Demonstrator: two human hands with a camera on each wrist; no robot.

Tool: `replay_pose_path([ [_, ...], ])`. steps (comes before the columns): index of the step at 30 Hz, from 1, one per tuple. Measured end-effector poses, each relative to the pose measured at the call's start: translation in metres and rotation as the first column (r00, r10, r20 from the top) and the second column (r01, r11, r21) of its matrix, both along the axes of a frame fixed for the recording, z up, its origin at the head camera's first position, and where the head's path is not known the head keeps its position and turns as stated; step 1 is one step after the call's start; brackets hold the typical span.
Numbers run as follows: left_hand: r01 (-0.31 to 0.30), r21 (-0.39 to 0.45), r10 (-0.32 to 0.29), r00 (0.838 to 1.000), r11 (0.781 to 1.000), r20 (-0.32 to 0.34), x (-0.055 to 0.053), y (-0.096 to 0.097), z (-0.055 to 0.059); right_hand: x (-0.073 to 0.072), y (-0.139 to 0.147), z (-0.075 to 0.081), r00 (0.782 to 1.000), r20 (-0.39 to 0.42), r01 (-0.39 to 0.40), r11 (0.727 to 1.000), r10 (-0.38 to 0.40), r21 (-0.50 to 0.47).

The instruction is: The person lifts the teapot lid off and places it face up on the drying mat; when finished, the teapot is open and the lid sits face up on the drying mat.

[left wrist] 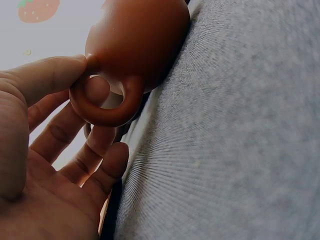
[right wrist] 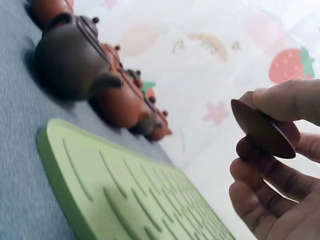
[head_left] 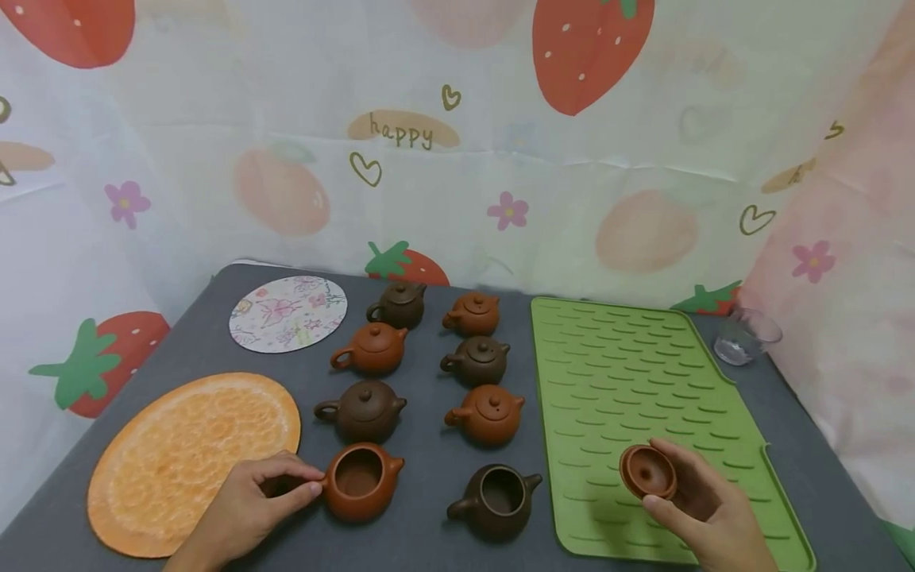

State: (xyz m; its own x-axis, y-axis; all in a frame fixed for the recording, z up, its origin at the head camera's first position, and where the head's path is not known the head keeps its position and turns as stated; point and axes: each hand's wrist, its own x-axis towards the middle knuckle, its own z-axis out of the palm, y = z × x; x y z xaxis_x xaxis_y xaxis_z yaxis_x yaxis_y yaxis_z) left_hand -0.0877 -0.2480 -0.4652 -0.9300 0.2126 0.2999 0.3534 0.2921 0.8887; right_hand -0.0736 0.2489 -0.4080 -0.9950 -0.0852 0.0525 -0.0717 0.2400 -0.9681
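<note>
My left hand (head_left: 250, 499) pinches the ring handle (left wrist: 107, 116) of a lidless reddish-brown teapot (head_left: 364, 508) between thumb and fingers. The teapot stands upright on the grey table, its round opening facing up. Over the green mat (head_left: 608, 381), my right hand (head_left: 715, 512) holds a small reddish-brown teapot lid (head_left: 648, 472) by its edge. Its hollow underside faces the head camera; the right wrist view shows the lid's knob (right wrist: 245, 148) pointing down. Between the hands stands a dark brown teapot (head_left: 493, 520), also without a lid.
Several lidded teapots stand in two columns behind, among them a dark one (head_left: 368, 417) and a reddish one (head_left: 493, 425). An orange oval mat (head_left: 193, 445) and a patterned round mat (head_left: 286, 314) lie left. A glass cup (head_left: 736, 345) stands at the right edge.
</note>
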Motion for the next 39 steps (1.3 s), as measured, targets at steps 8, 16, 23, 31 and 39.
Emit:
replay_pose_path([
  [8, 0.001, -0.018, -0.001, 1.000, 1.000, -0.017, 0.000, 0.000, 0.001, -0.002, 0.006, -0.014, 0.999, -0.019, 0.039, 0.998, -0.038, 0.055],
  [16, -0.012, -0.034, 0.011, 0.999, 0.999, -0.047, 0.002, -0.003, 0.003, -0.004, 0.004, -0.027, 0.998, 0.029, 0.057, 0.988, -0.061, 0.146],
  [23, 0.002, -0.021, -0.004, 0.998, 1.000, -0.065, 0.000, 0.002, 0.001, -0.008, 0.010, -0.031, 0.992, 0.082, 0.066, 0.951, -0.095, 0.301],
  [31, 0.009, -0.006, -0.009, 0.999, 1.000, -0.045, 0.000, 0.003, 0.001, -0.010, 0.012, -0.037, 0.996, 0.062, 0.034, 0.900, -0.067, 0.434],
  [39, -0.015, -0.037, 0.014, 1.000, 0.999, -0.025, 0.001, 0.003, 0.003, -0.012, 0.012, -0.040, 0.998, 0.013, 0.044, 0.872, -0.057, 0.487],
])
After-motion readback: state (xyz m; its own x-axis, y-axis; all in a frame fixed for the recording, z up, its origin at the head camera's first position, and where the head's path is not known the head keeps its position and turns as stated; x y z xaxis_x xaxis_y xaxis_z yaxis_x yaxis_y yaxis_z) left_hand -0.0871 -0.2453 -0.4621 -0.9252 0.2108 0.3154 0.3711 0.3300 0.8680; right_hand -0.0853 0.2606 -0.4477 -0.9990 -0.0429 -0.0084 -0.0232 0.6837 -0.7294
